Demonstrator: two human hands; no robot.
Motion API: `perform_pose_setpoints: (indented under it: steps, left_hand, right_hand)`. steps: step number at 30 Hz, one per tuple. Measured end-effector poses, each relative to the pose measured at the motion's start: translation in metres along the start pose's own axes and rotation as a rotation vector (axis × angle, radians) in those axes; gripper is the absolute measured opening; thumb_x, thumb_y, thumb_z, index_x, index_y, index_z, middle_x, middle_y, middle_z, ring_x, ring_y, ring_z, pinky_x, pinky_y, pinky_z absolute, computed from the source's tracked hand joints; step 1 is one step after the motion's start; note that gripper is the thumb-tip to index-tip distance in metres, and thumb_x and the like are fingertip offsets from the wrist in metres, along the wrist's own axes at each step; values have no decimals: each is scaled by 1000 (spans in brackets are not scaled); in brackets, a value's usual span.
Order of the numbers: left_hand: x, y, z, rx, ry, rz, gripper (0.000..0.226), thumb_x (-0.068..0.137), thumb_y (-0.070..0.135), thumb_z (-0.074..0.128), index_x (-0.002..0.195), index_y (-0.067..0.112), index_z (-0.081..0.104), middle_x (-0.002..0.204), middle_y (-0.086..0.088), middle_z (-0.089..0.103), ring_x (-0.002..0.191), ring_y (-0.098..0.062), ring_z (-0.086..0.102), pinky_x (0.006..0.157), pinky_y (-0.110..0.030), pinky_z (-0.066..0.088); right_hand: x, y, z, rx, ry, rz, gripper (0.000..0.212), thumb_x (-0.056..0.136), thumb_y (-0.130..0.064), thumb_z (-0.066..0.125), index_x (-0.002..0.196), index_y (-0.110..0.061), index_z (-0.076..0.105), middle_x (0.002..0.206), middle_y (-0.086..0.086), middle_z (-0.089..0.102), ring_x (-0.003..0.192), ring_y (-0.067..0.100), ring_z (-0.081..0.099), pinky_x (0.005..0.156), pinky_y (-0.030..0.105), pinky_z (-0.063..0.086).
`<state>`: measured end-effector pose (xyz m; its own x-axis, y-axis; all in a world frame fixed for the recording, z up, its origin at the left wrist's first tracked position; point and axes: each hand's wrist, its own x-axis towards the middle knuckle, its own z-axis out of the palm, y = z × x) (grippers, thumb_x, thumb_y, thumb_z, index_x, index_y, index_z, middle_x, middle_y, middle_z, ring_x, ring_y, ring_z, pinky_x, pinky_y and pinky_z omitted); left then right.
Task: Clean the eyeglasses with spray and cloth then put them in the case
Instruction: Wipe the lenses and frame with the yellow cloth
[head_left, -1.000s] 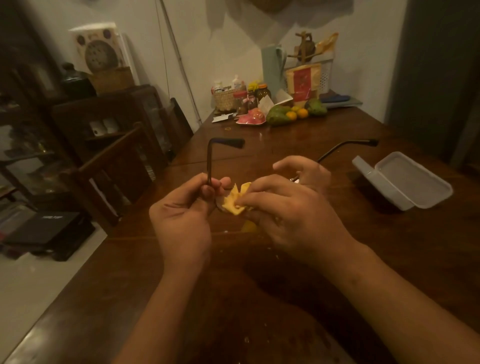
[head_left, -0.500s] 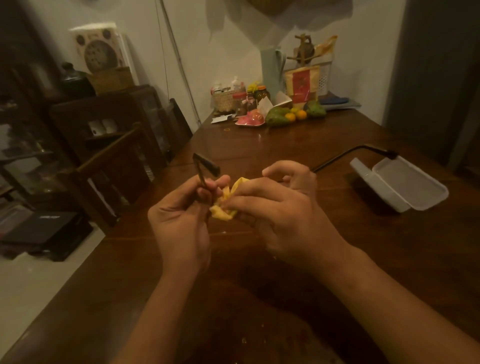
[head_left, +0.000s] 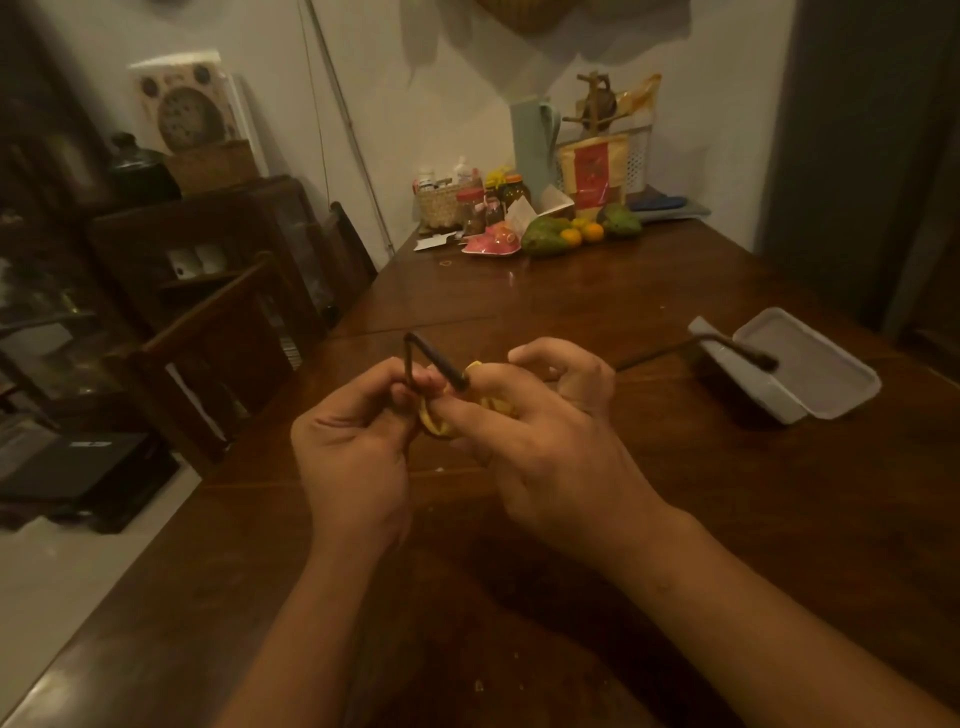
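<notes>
I hold dark-framed eyeglasses (head_left: 670, 349) above the wooden table (head_left: 571, 291). My left hand (head_left: 353, 441) pinches the frame near the left hinge, and that temple stands up bent between my hands. My right hand (head_left: 550, 441) pinches a yellow cloth (head_left: 434, 423) round a lens, which is hidden by fingers and cloth. The other temple stretches right, with its tip over the open grey glasses case (head_left: 810, 374). I see no spray bottle that I can make out.
At the table's far end stand a basket (head_left: 439, 205), jars, a teal jug (head_left: 535, 140), a red-labelled bag, and fruit (head_left: 566, 234). A wooden chair (head_left: 218, 343) and a dark cabinet (head_left: 208, 234) stand to the left.
The glasses have tilted and dropped: the left temple has folded down toward my right fingers, and the right temple's tip has swung lower, over the case. My hands have drawn closer together round the cloth.
</notes>
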<state>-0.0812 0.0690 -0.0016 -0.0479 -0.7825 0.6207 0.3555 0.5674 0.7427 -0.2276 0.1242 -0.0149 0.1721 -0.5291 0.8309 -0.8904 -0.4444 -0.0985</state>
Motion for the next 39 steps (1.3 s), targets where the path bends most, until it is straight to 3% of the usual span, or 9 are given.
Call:
perform_pose_setpoints:
  steps: [4,8,14,21,25,28,31,35,39]
  left_hand:
    - [-1,1,1,32,-43,20,26,87,6,60,82,26,76,89,1,76,98,-27,72,80,-36,57]
    - [0,0,2,31,20,16,30,83,-1,58,78,23,75,87,-4,75,95,-30,71,79,-37,56]
    - [1,0,3,-68,6,5,11,78,9,64,77,16,72,84,-5,74,92,-27,71,77,-32,57]
    - [0,-6,1,16,13,11,33,85,-6,56,79,20,74,83,0,74,91,-24,72,76,-30,57]
    - [1,-2,7,8,83,-3,18,79,6,65,74,20,74,76,4,73,83,-19,73,74,-26,56]
    - [0,-2,5,55,126,-25,25,88,-8,54,81,10,71,75,3,73,84,-21,74,71,-28,57]
    - [-1,-1,6,92,153,-42,20,92,-9,50,88,3,66,74,3,73,82,-21,73,71,-29,57]
    - [-2,1,8,75,183,-56,27,91,-9,50,82,7,69,71,3,72,78,-19,73,69,-27,58]
    - [1,1,5,69,200,-38,40,91,-9,52,74,20,74,70,2,72,79,-21,74,67,-27,57]
  right_hand:
    - [0,4,2,-15,58,-33,26,94,-24,66,120,-26,72,123,-3,68,124,26,34,90,42,32]
    - [-2,10,0,-69,124,-109,17,92,-34,70,106,-28,78,108,-10,73,122,25,40,90,43,31]
    - [-5,8,1,-151,124,0,31,90,-49,67,114,-30,75,110,-11,71,126,25,39,94,46,27]
    - [-5,9,7,-81,83,-108,30,95,-28,69,125,-28,71,128,-8,67,123,24,38,90,44,30]
    - [-5,18,4,-75,111,-135,19,94,-36,68,110,-33,77,115,-14,72,122,23,43,89,45,30]
    - [-6,20,2,-81,109,-118,17,89,-38,72,103,-31,79,109,-14,74,122,23,44,90,45,31]
    - [-5,17,3,-70,66,-105,23,88,-37,72,109,-29,77,113,-11,72,124,24,42,91,45,31]
    - [-5,14,4,-25,3,-129,32,87,-33,77,118,-28,74,121,-7,70,123,25,37,89,44,31]
    - [-6,21,-4,-16,-25,-119,25,89,-36,67,112,-31,76,116,-11,71,126,25,39,92,45,30]
